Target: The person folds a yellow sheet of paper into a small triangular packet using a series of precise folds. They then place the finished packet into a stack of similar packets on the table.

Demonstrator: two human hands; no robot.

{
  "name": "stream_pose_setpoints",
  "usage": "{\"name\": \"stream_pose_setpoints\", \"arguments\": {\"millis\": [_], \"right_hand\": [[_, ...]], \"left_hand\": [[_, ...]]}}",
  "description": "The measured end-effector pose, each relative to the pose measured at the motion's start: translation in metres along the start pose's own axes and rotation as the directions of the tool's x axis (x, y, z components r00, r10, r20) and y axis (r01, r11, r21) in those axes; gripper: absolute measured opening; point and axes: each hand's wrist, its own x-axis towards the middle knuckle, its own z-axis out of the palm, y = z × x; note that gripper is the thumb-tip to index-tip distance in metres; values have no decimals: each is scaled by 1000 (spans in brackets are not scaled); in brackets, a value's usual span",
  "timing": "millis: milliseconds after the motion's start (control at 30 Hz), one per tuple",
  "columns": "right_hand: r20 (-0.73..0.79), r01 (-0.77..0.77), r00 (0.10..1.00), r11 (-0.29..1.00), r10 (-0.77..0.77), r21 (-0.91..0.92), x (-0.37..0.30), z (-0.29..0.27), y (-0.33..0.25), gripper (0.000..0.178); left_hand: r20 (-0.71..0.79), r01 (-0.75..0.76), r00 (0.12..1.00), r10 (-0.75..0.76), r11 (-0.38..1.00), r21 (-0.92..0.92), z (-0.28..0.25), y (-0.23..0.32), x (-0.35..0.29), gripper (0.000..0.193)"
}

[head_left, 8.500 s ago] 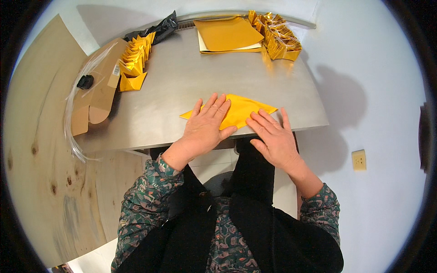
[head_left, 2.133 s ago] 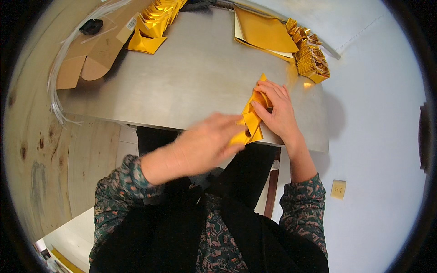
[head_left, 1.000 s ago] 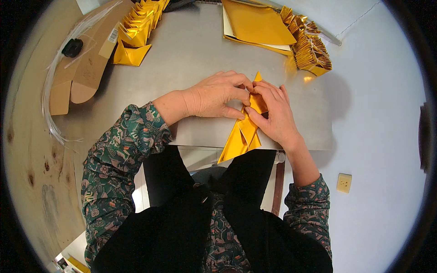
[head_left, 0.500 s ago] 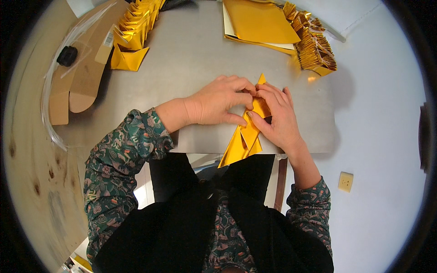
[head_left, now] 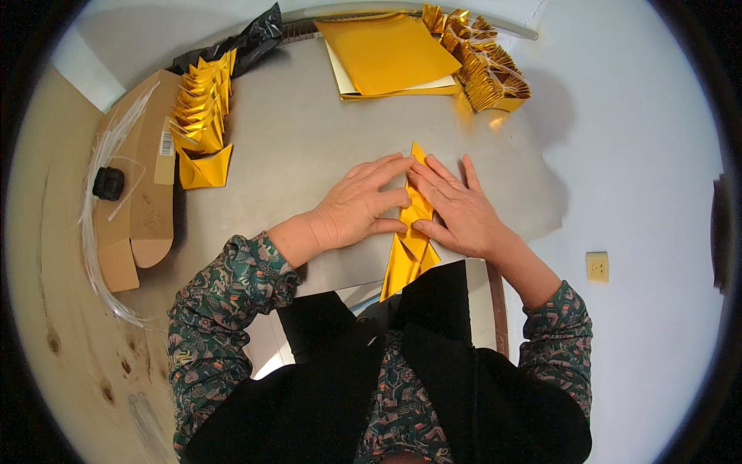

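Observation:
A strip of folded gold paper with pointed ends lies on the metal table, its lower tip reaching past the front edge. My left hand holds it along its left side, fingers curled, with the thumb and fingertips at the paper's edge. Across the upper right part of the strip, my right hand lies flat, fingers stretched out and pressing on it. A loose triangular flap shows below my thumbs. Parts of the upper folds are hidden under my fingers.
At the back lies a stack of gold paper sheets, beside bundled pleated gold pieces. A row of folded gold pieces stands at left, near a cardboard box with clear strands and a black plastic bag.
My view has shifted, so the table's things appear further left. My right hand has flattened out over the paper, and the strip is turned more upright. My left fingers stay at its edge.

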Motion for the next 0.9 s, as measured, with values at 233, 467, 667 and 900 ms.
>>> {"name": "stream_pose_setpoints", "arguments": {"millis": [233,467,667,900], "right_hand": [[-44,-7,999,1000,6,-13,4,5,-9,82],[-78,35,996,999,-33,31,13,-4,-4,85],[33,164,986,986,-164,-3,63,-16,20,86],[50,195,979,980,-196,36,82,-17,28,85]], "left_hand": [[102,-20,995,16,999,40,-1,-14,-7,39],[33,-41,999,40,999,24,4,-20,-14,39],[-186,87,980,-65,990,113,5,-26,-18,36],[-157,89,985,-70,989,119,-8,-36,-12,33]]}}
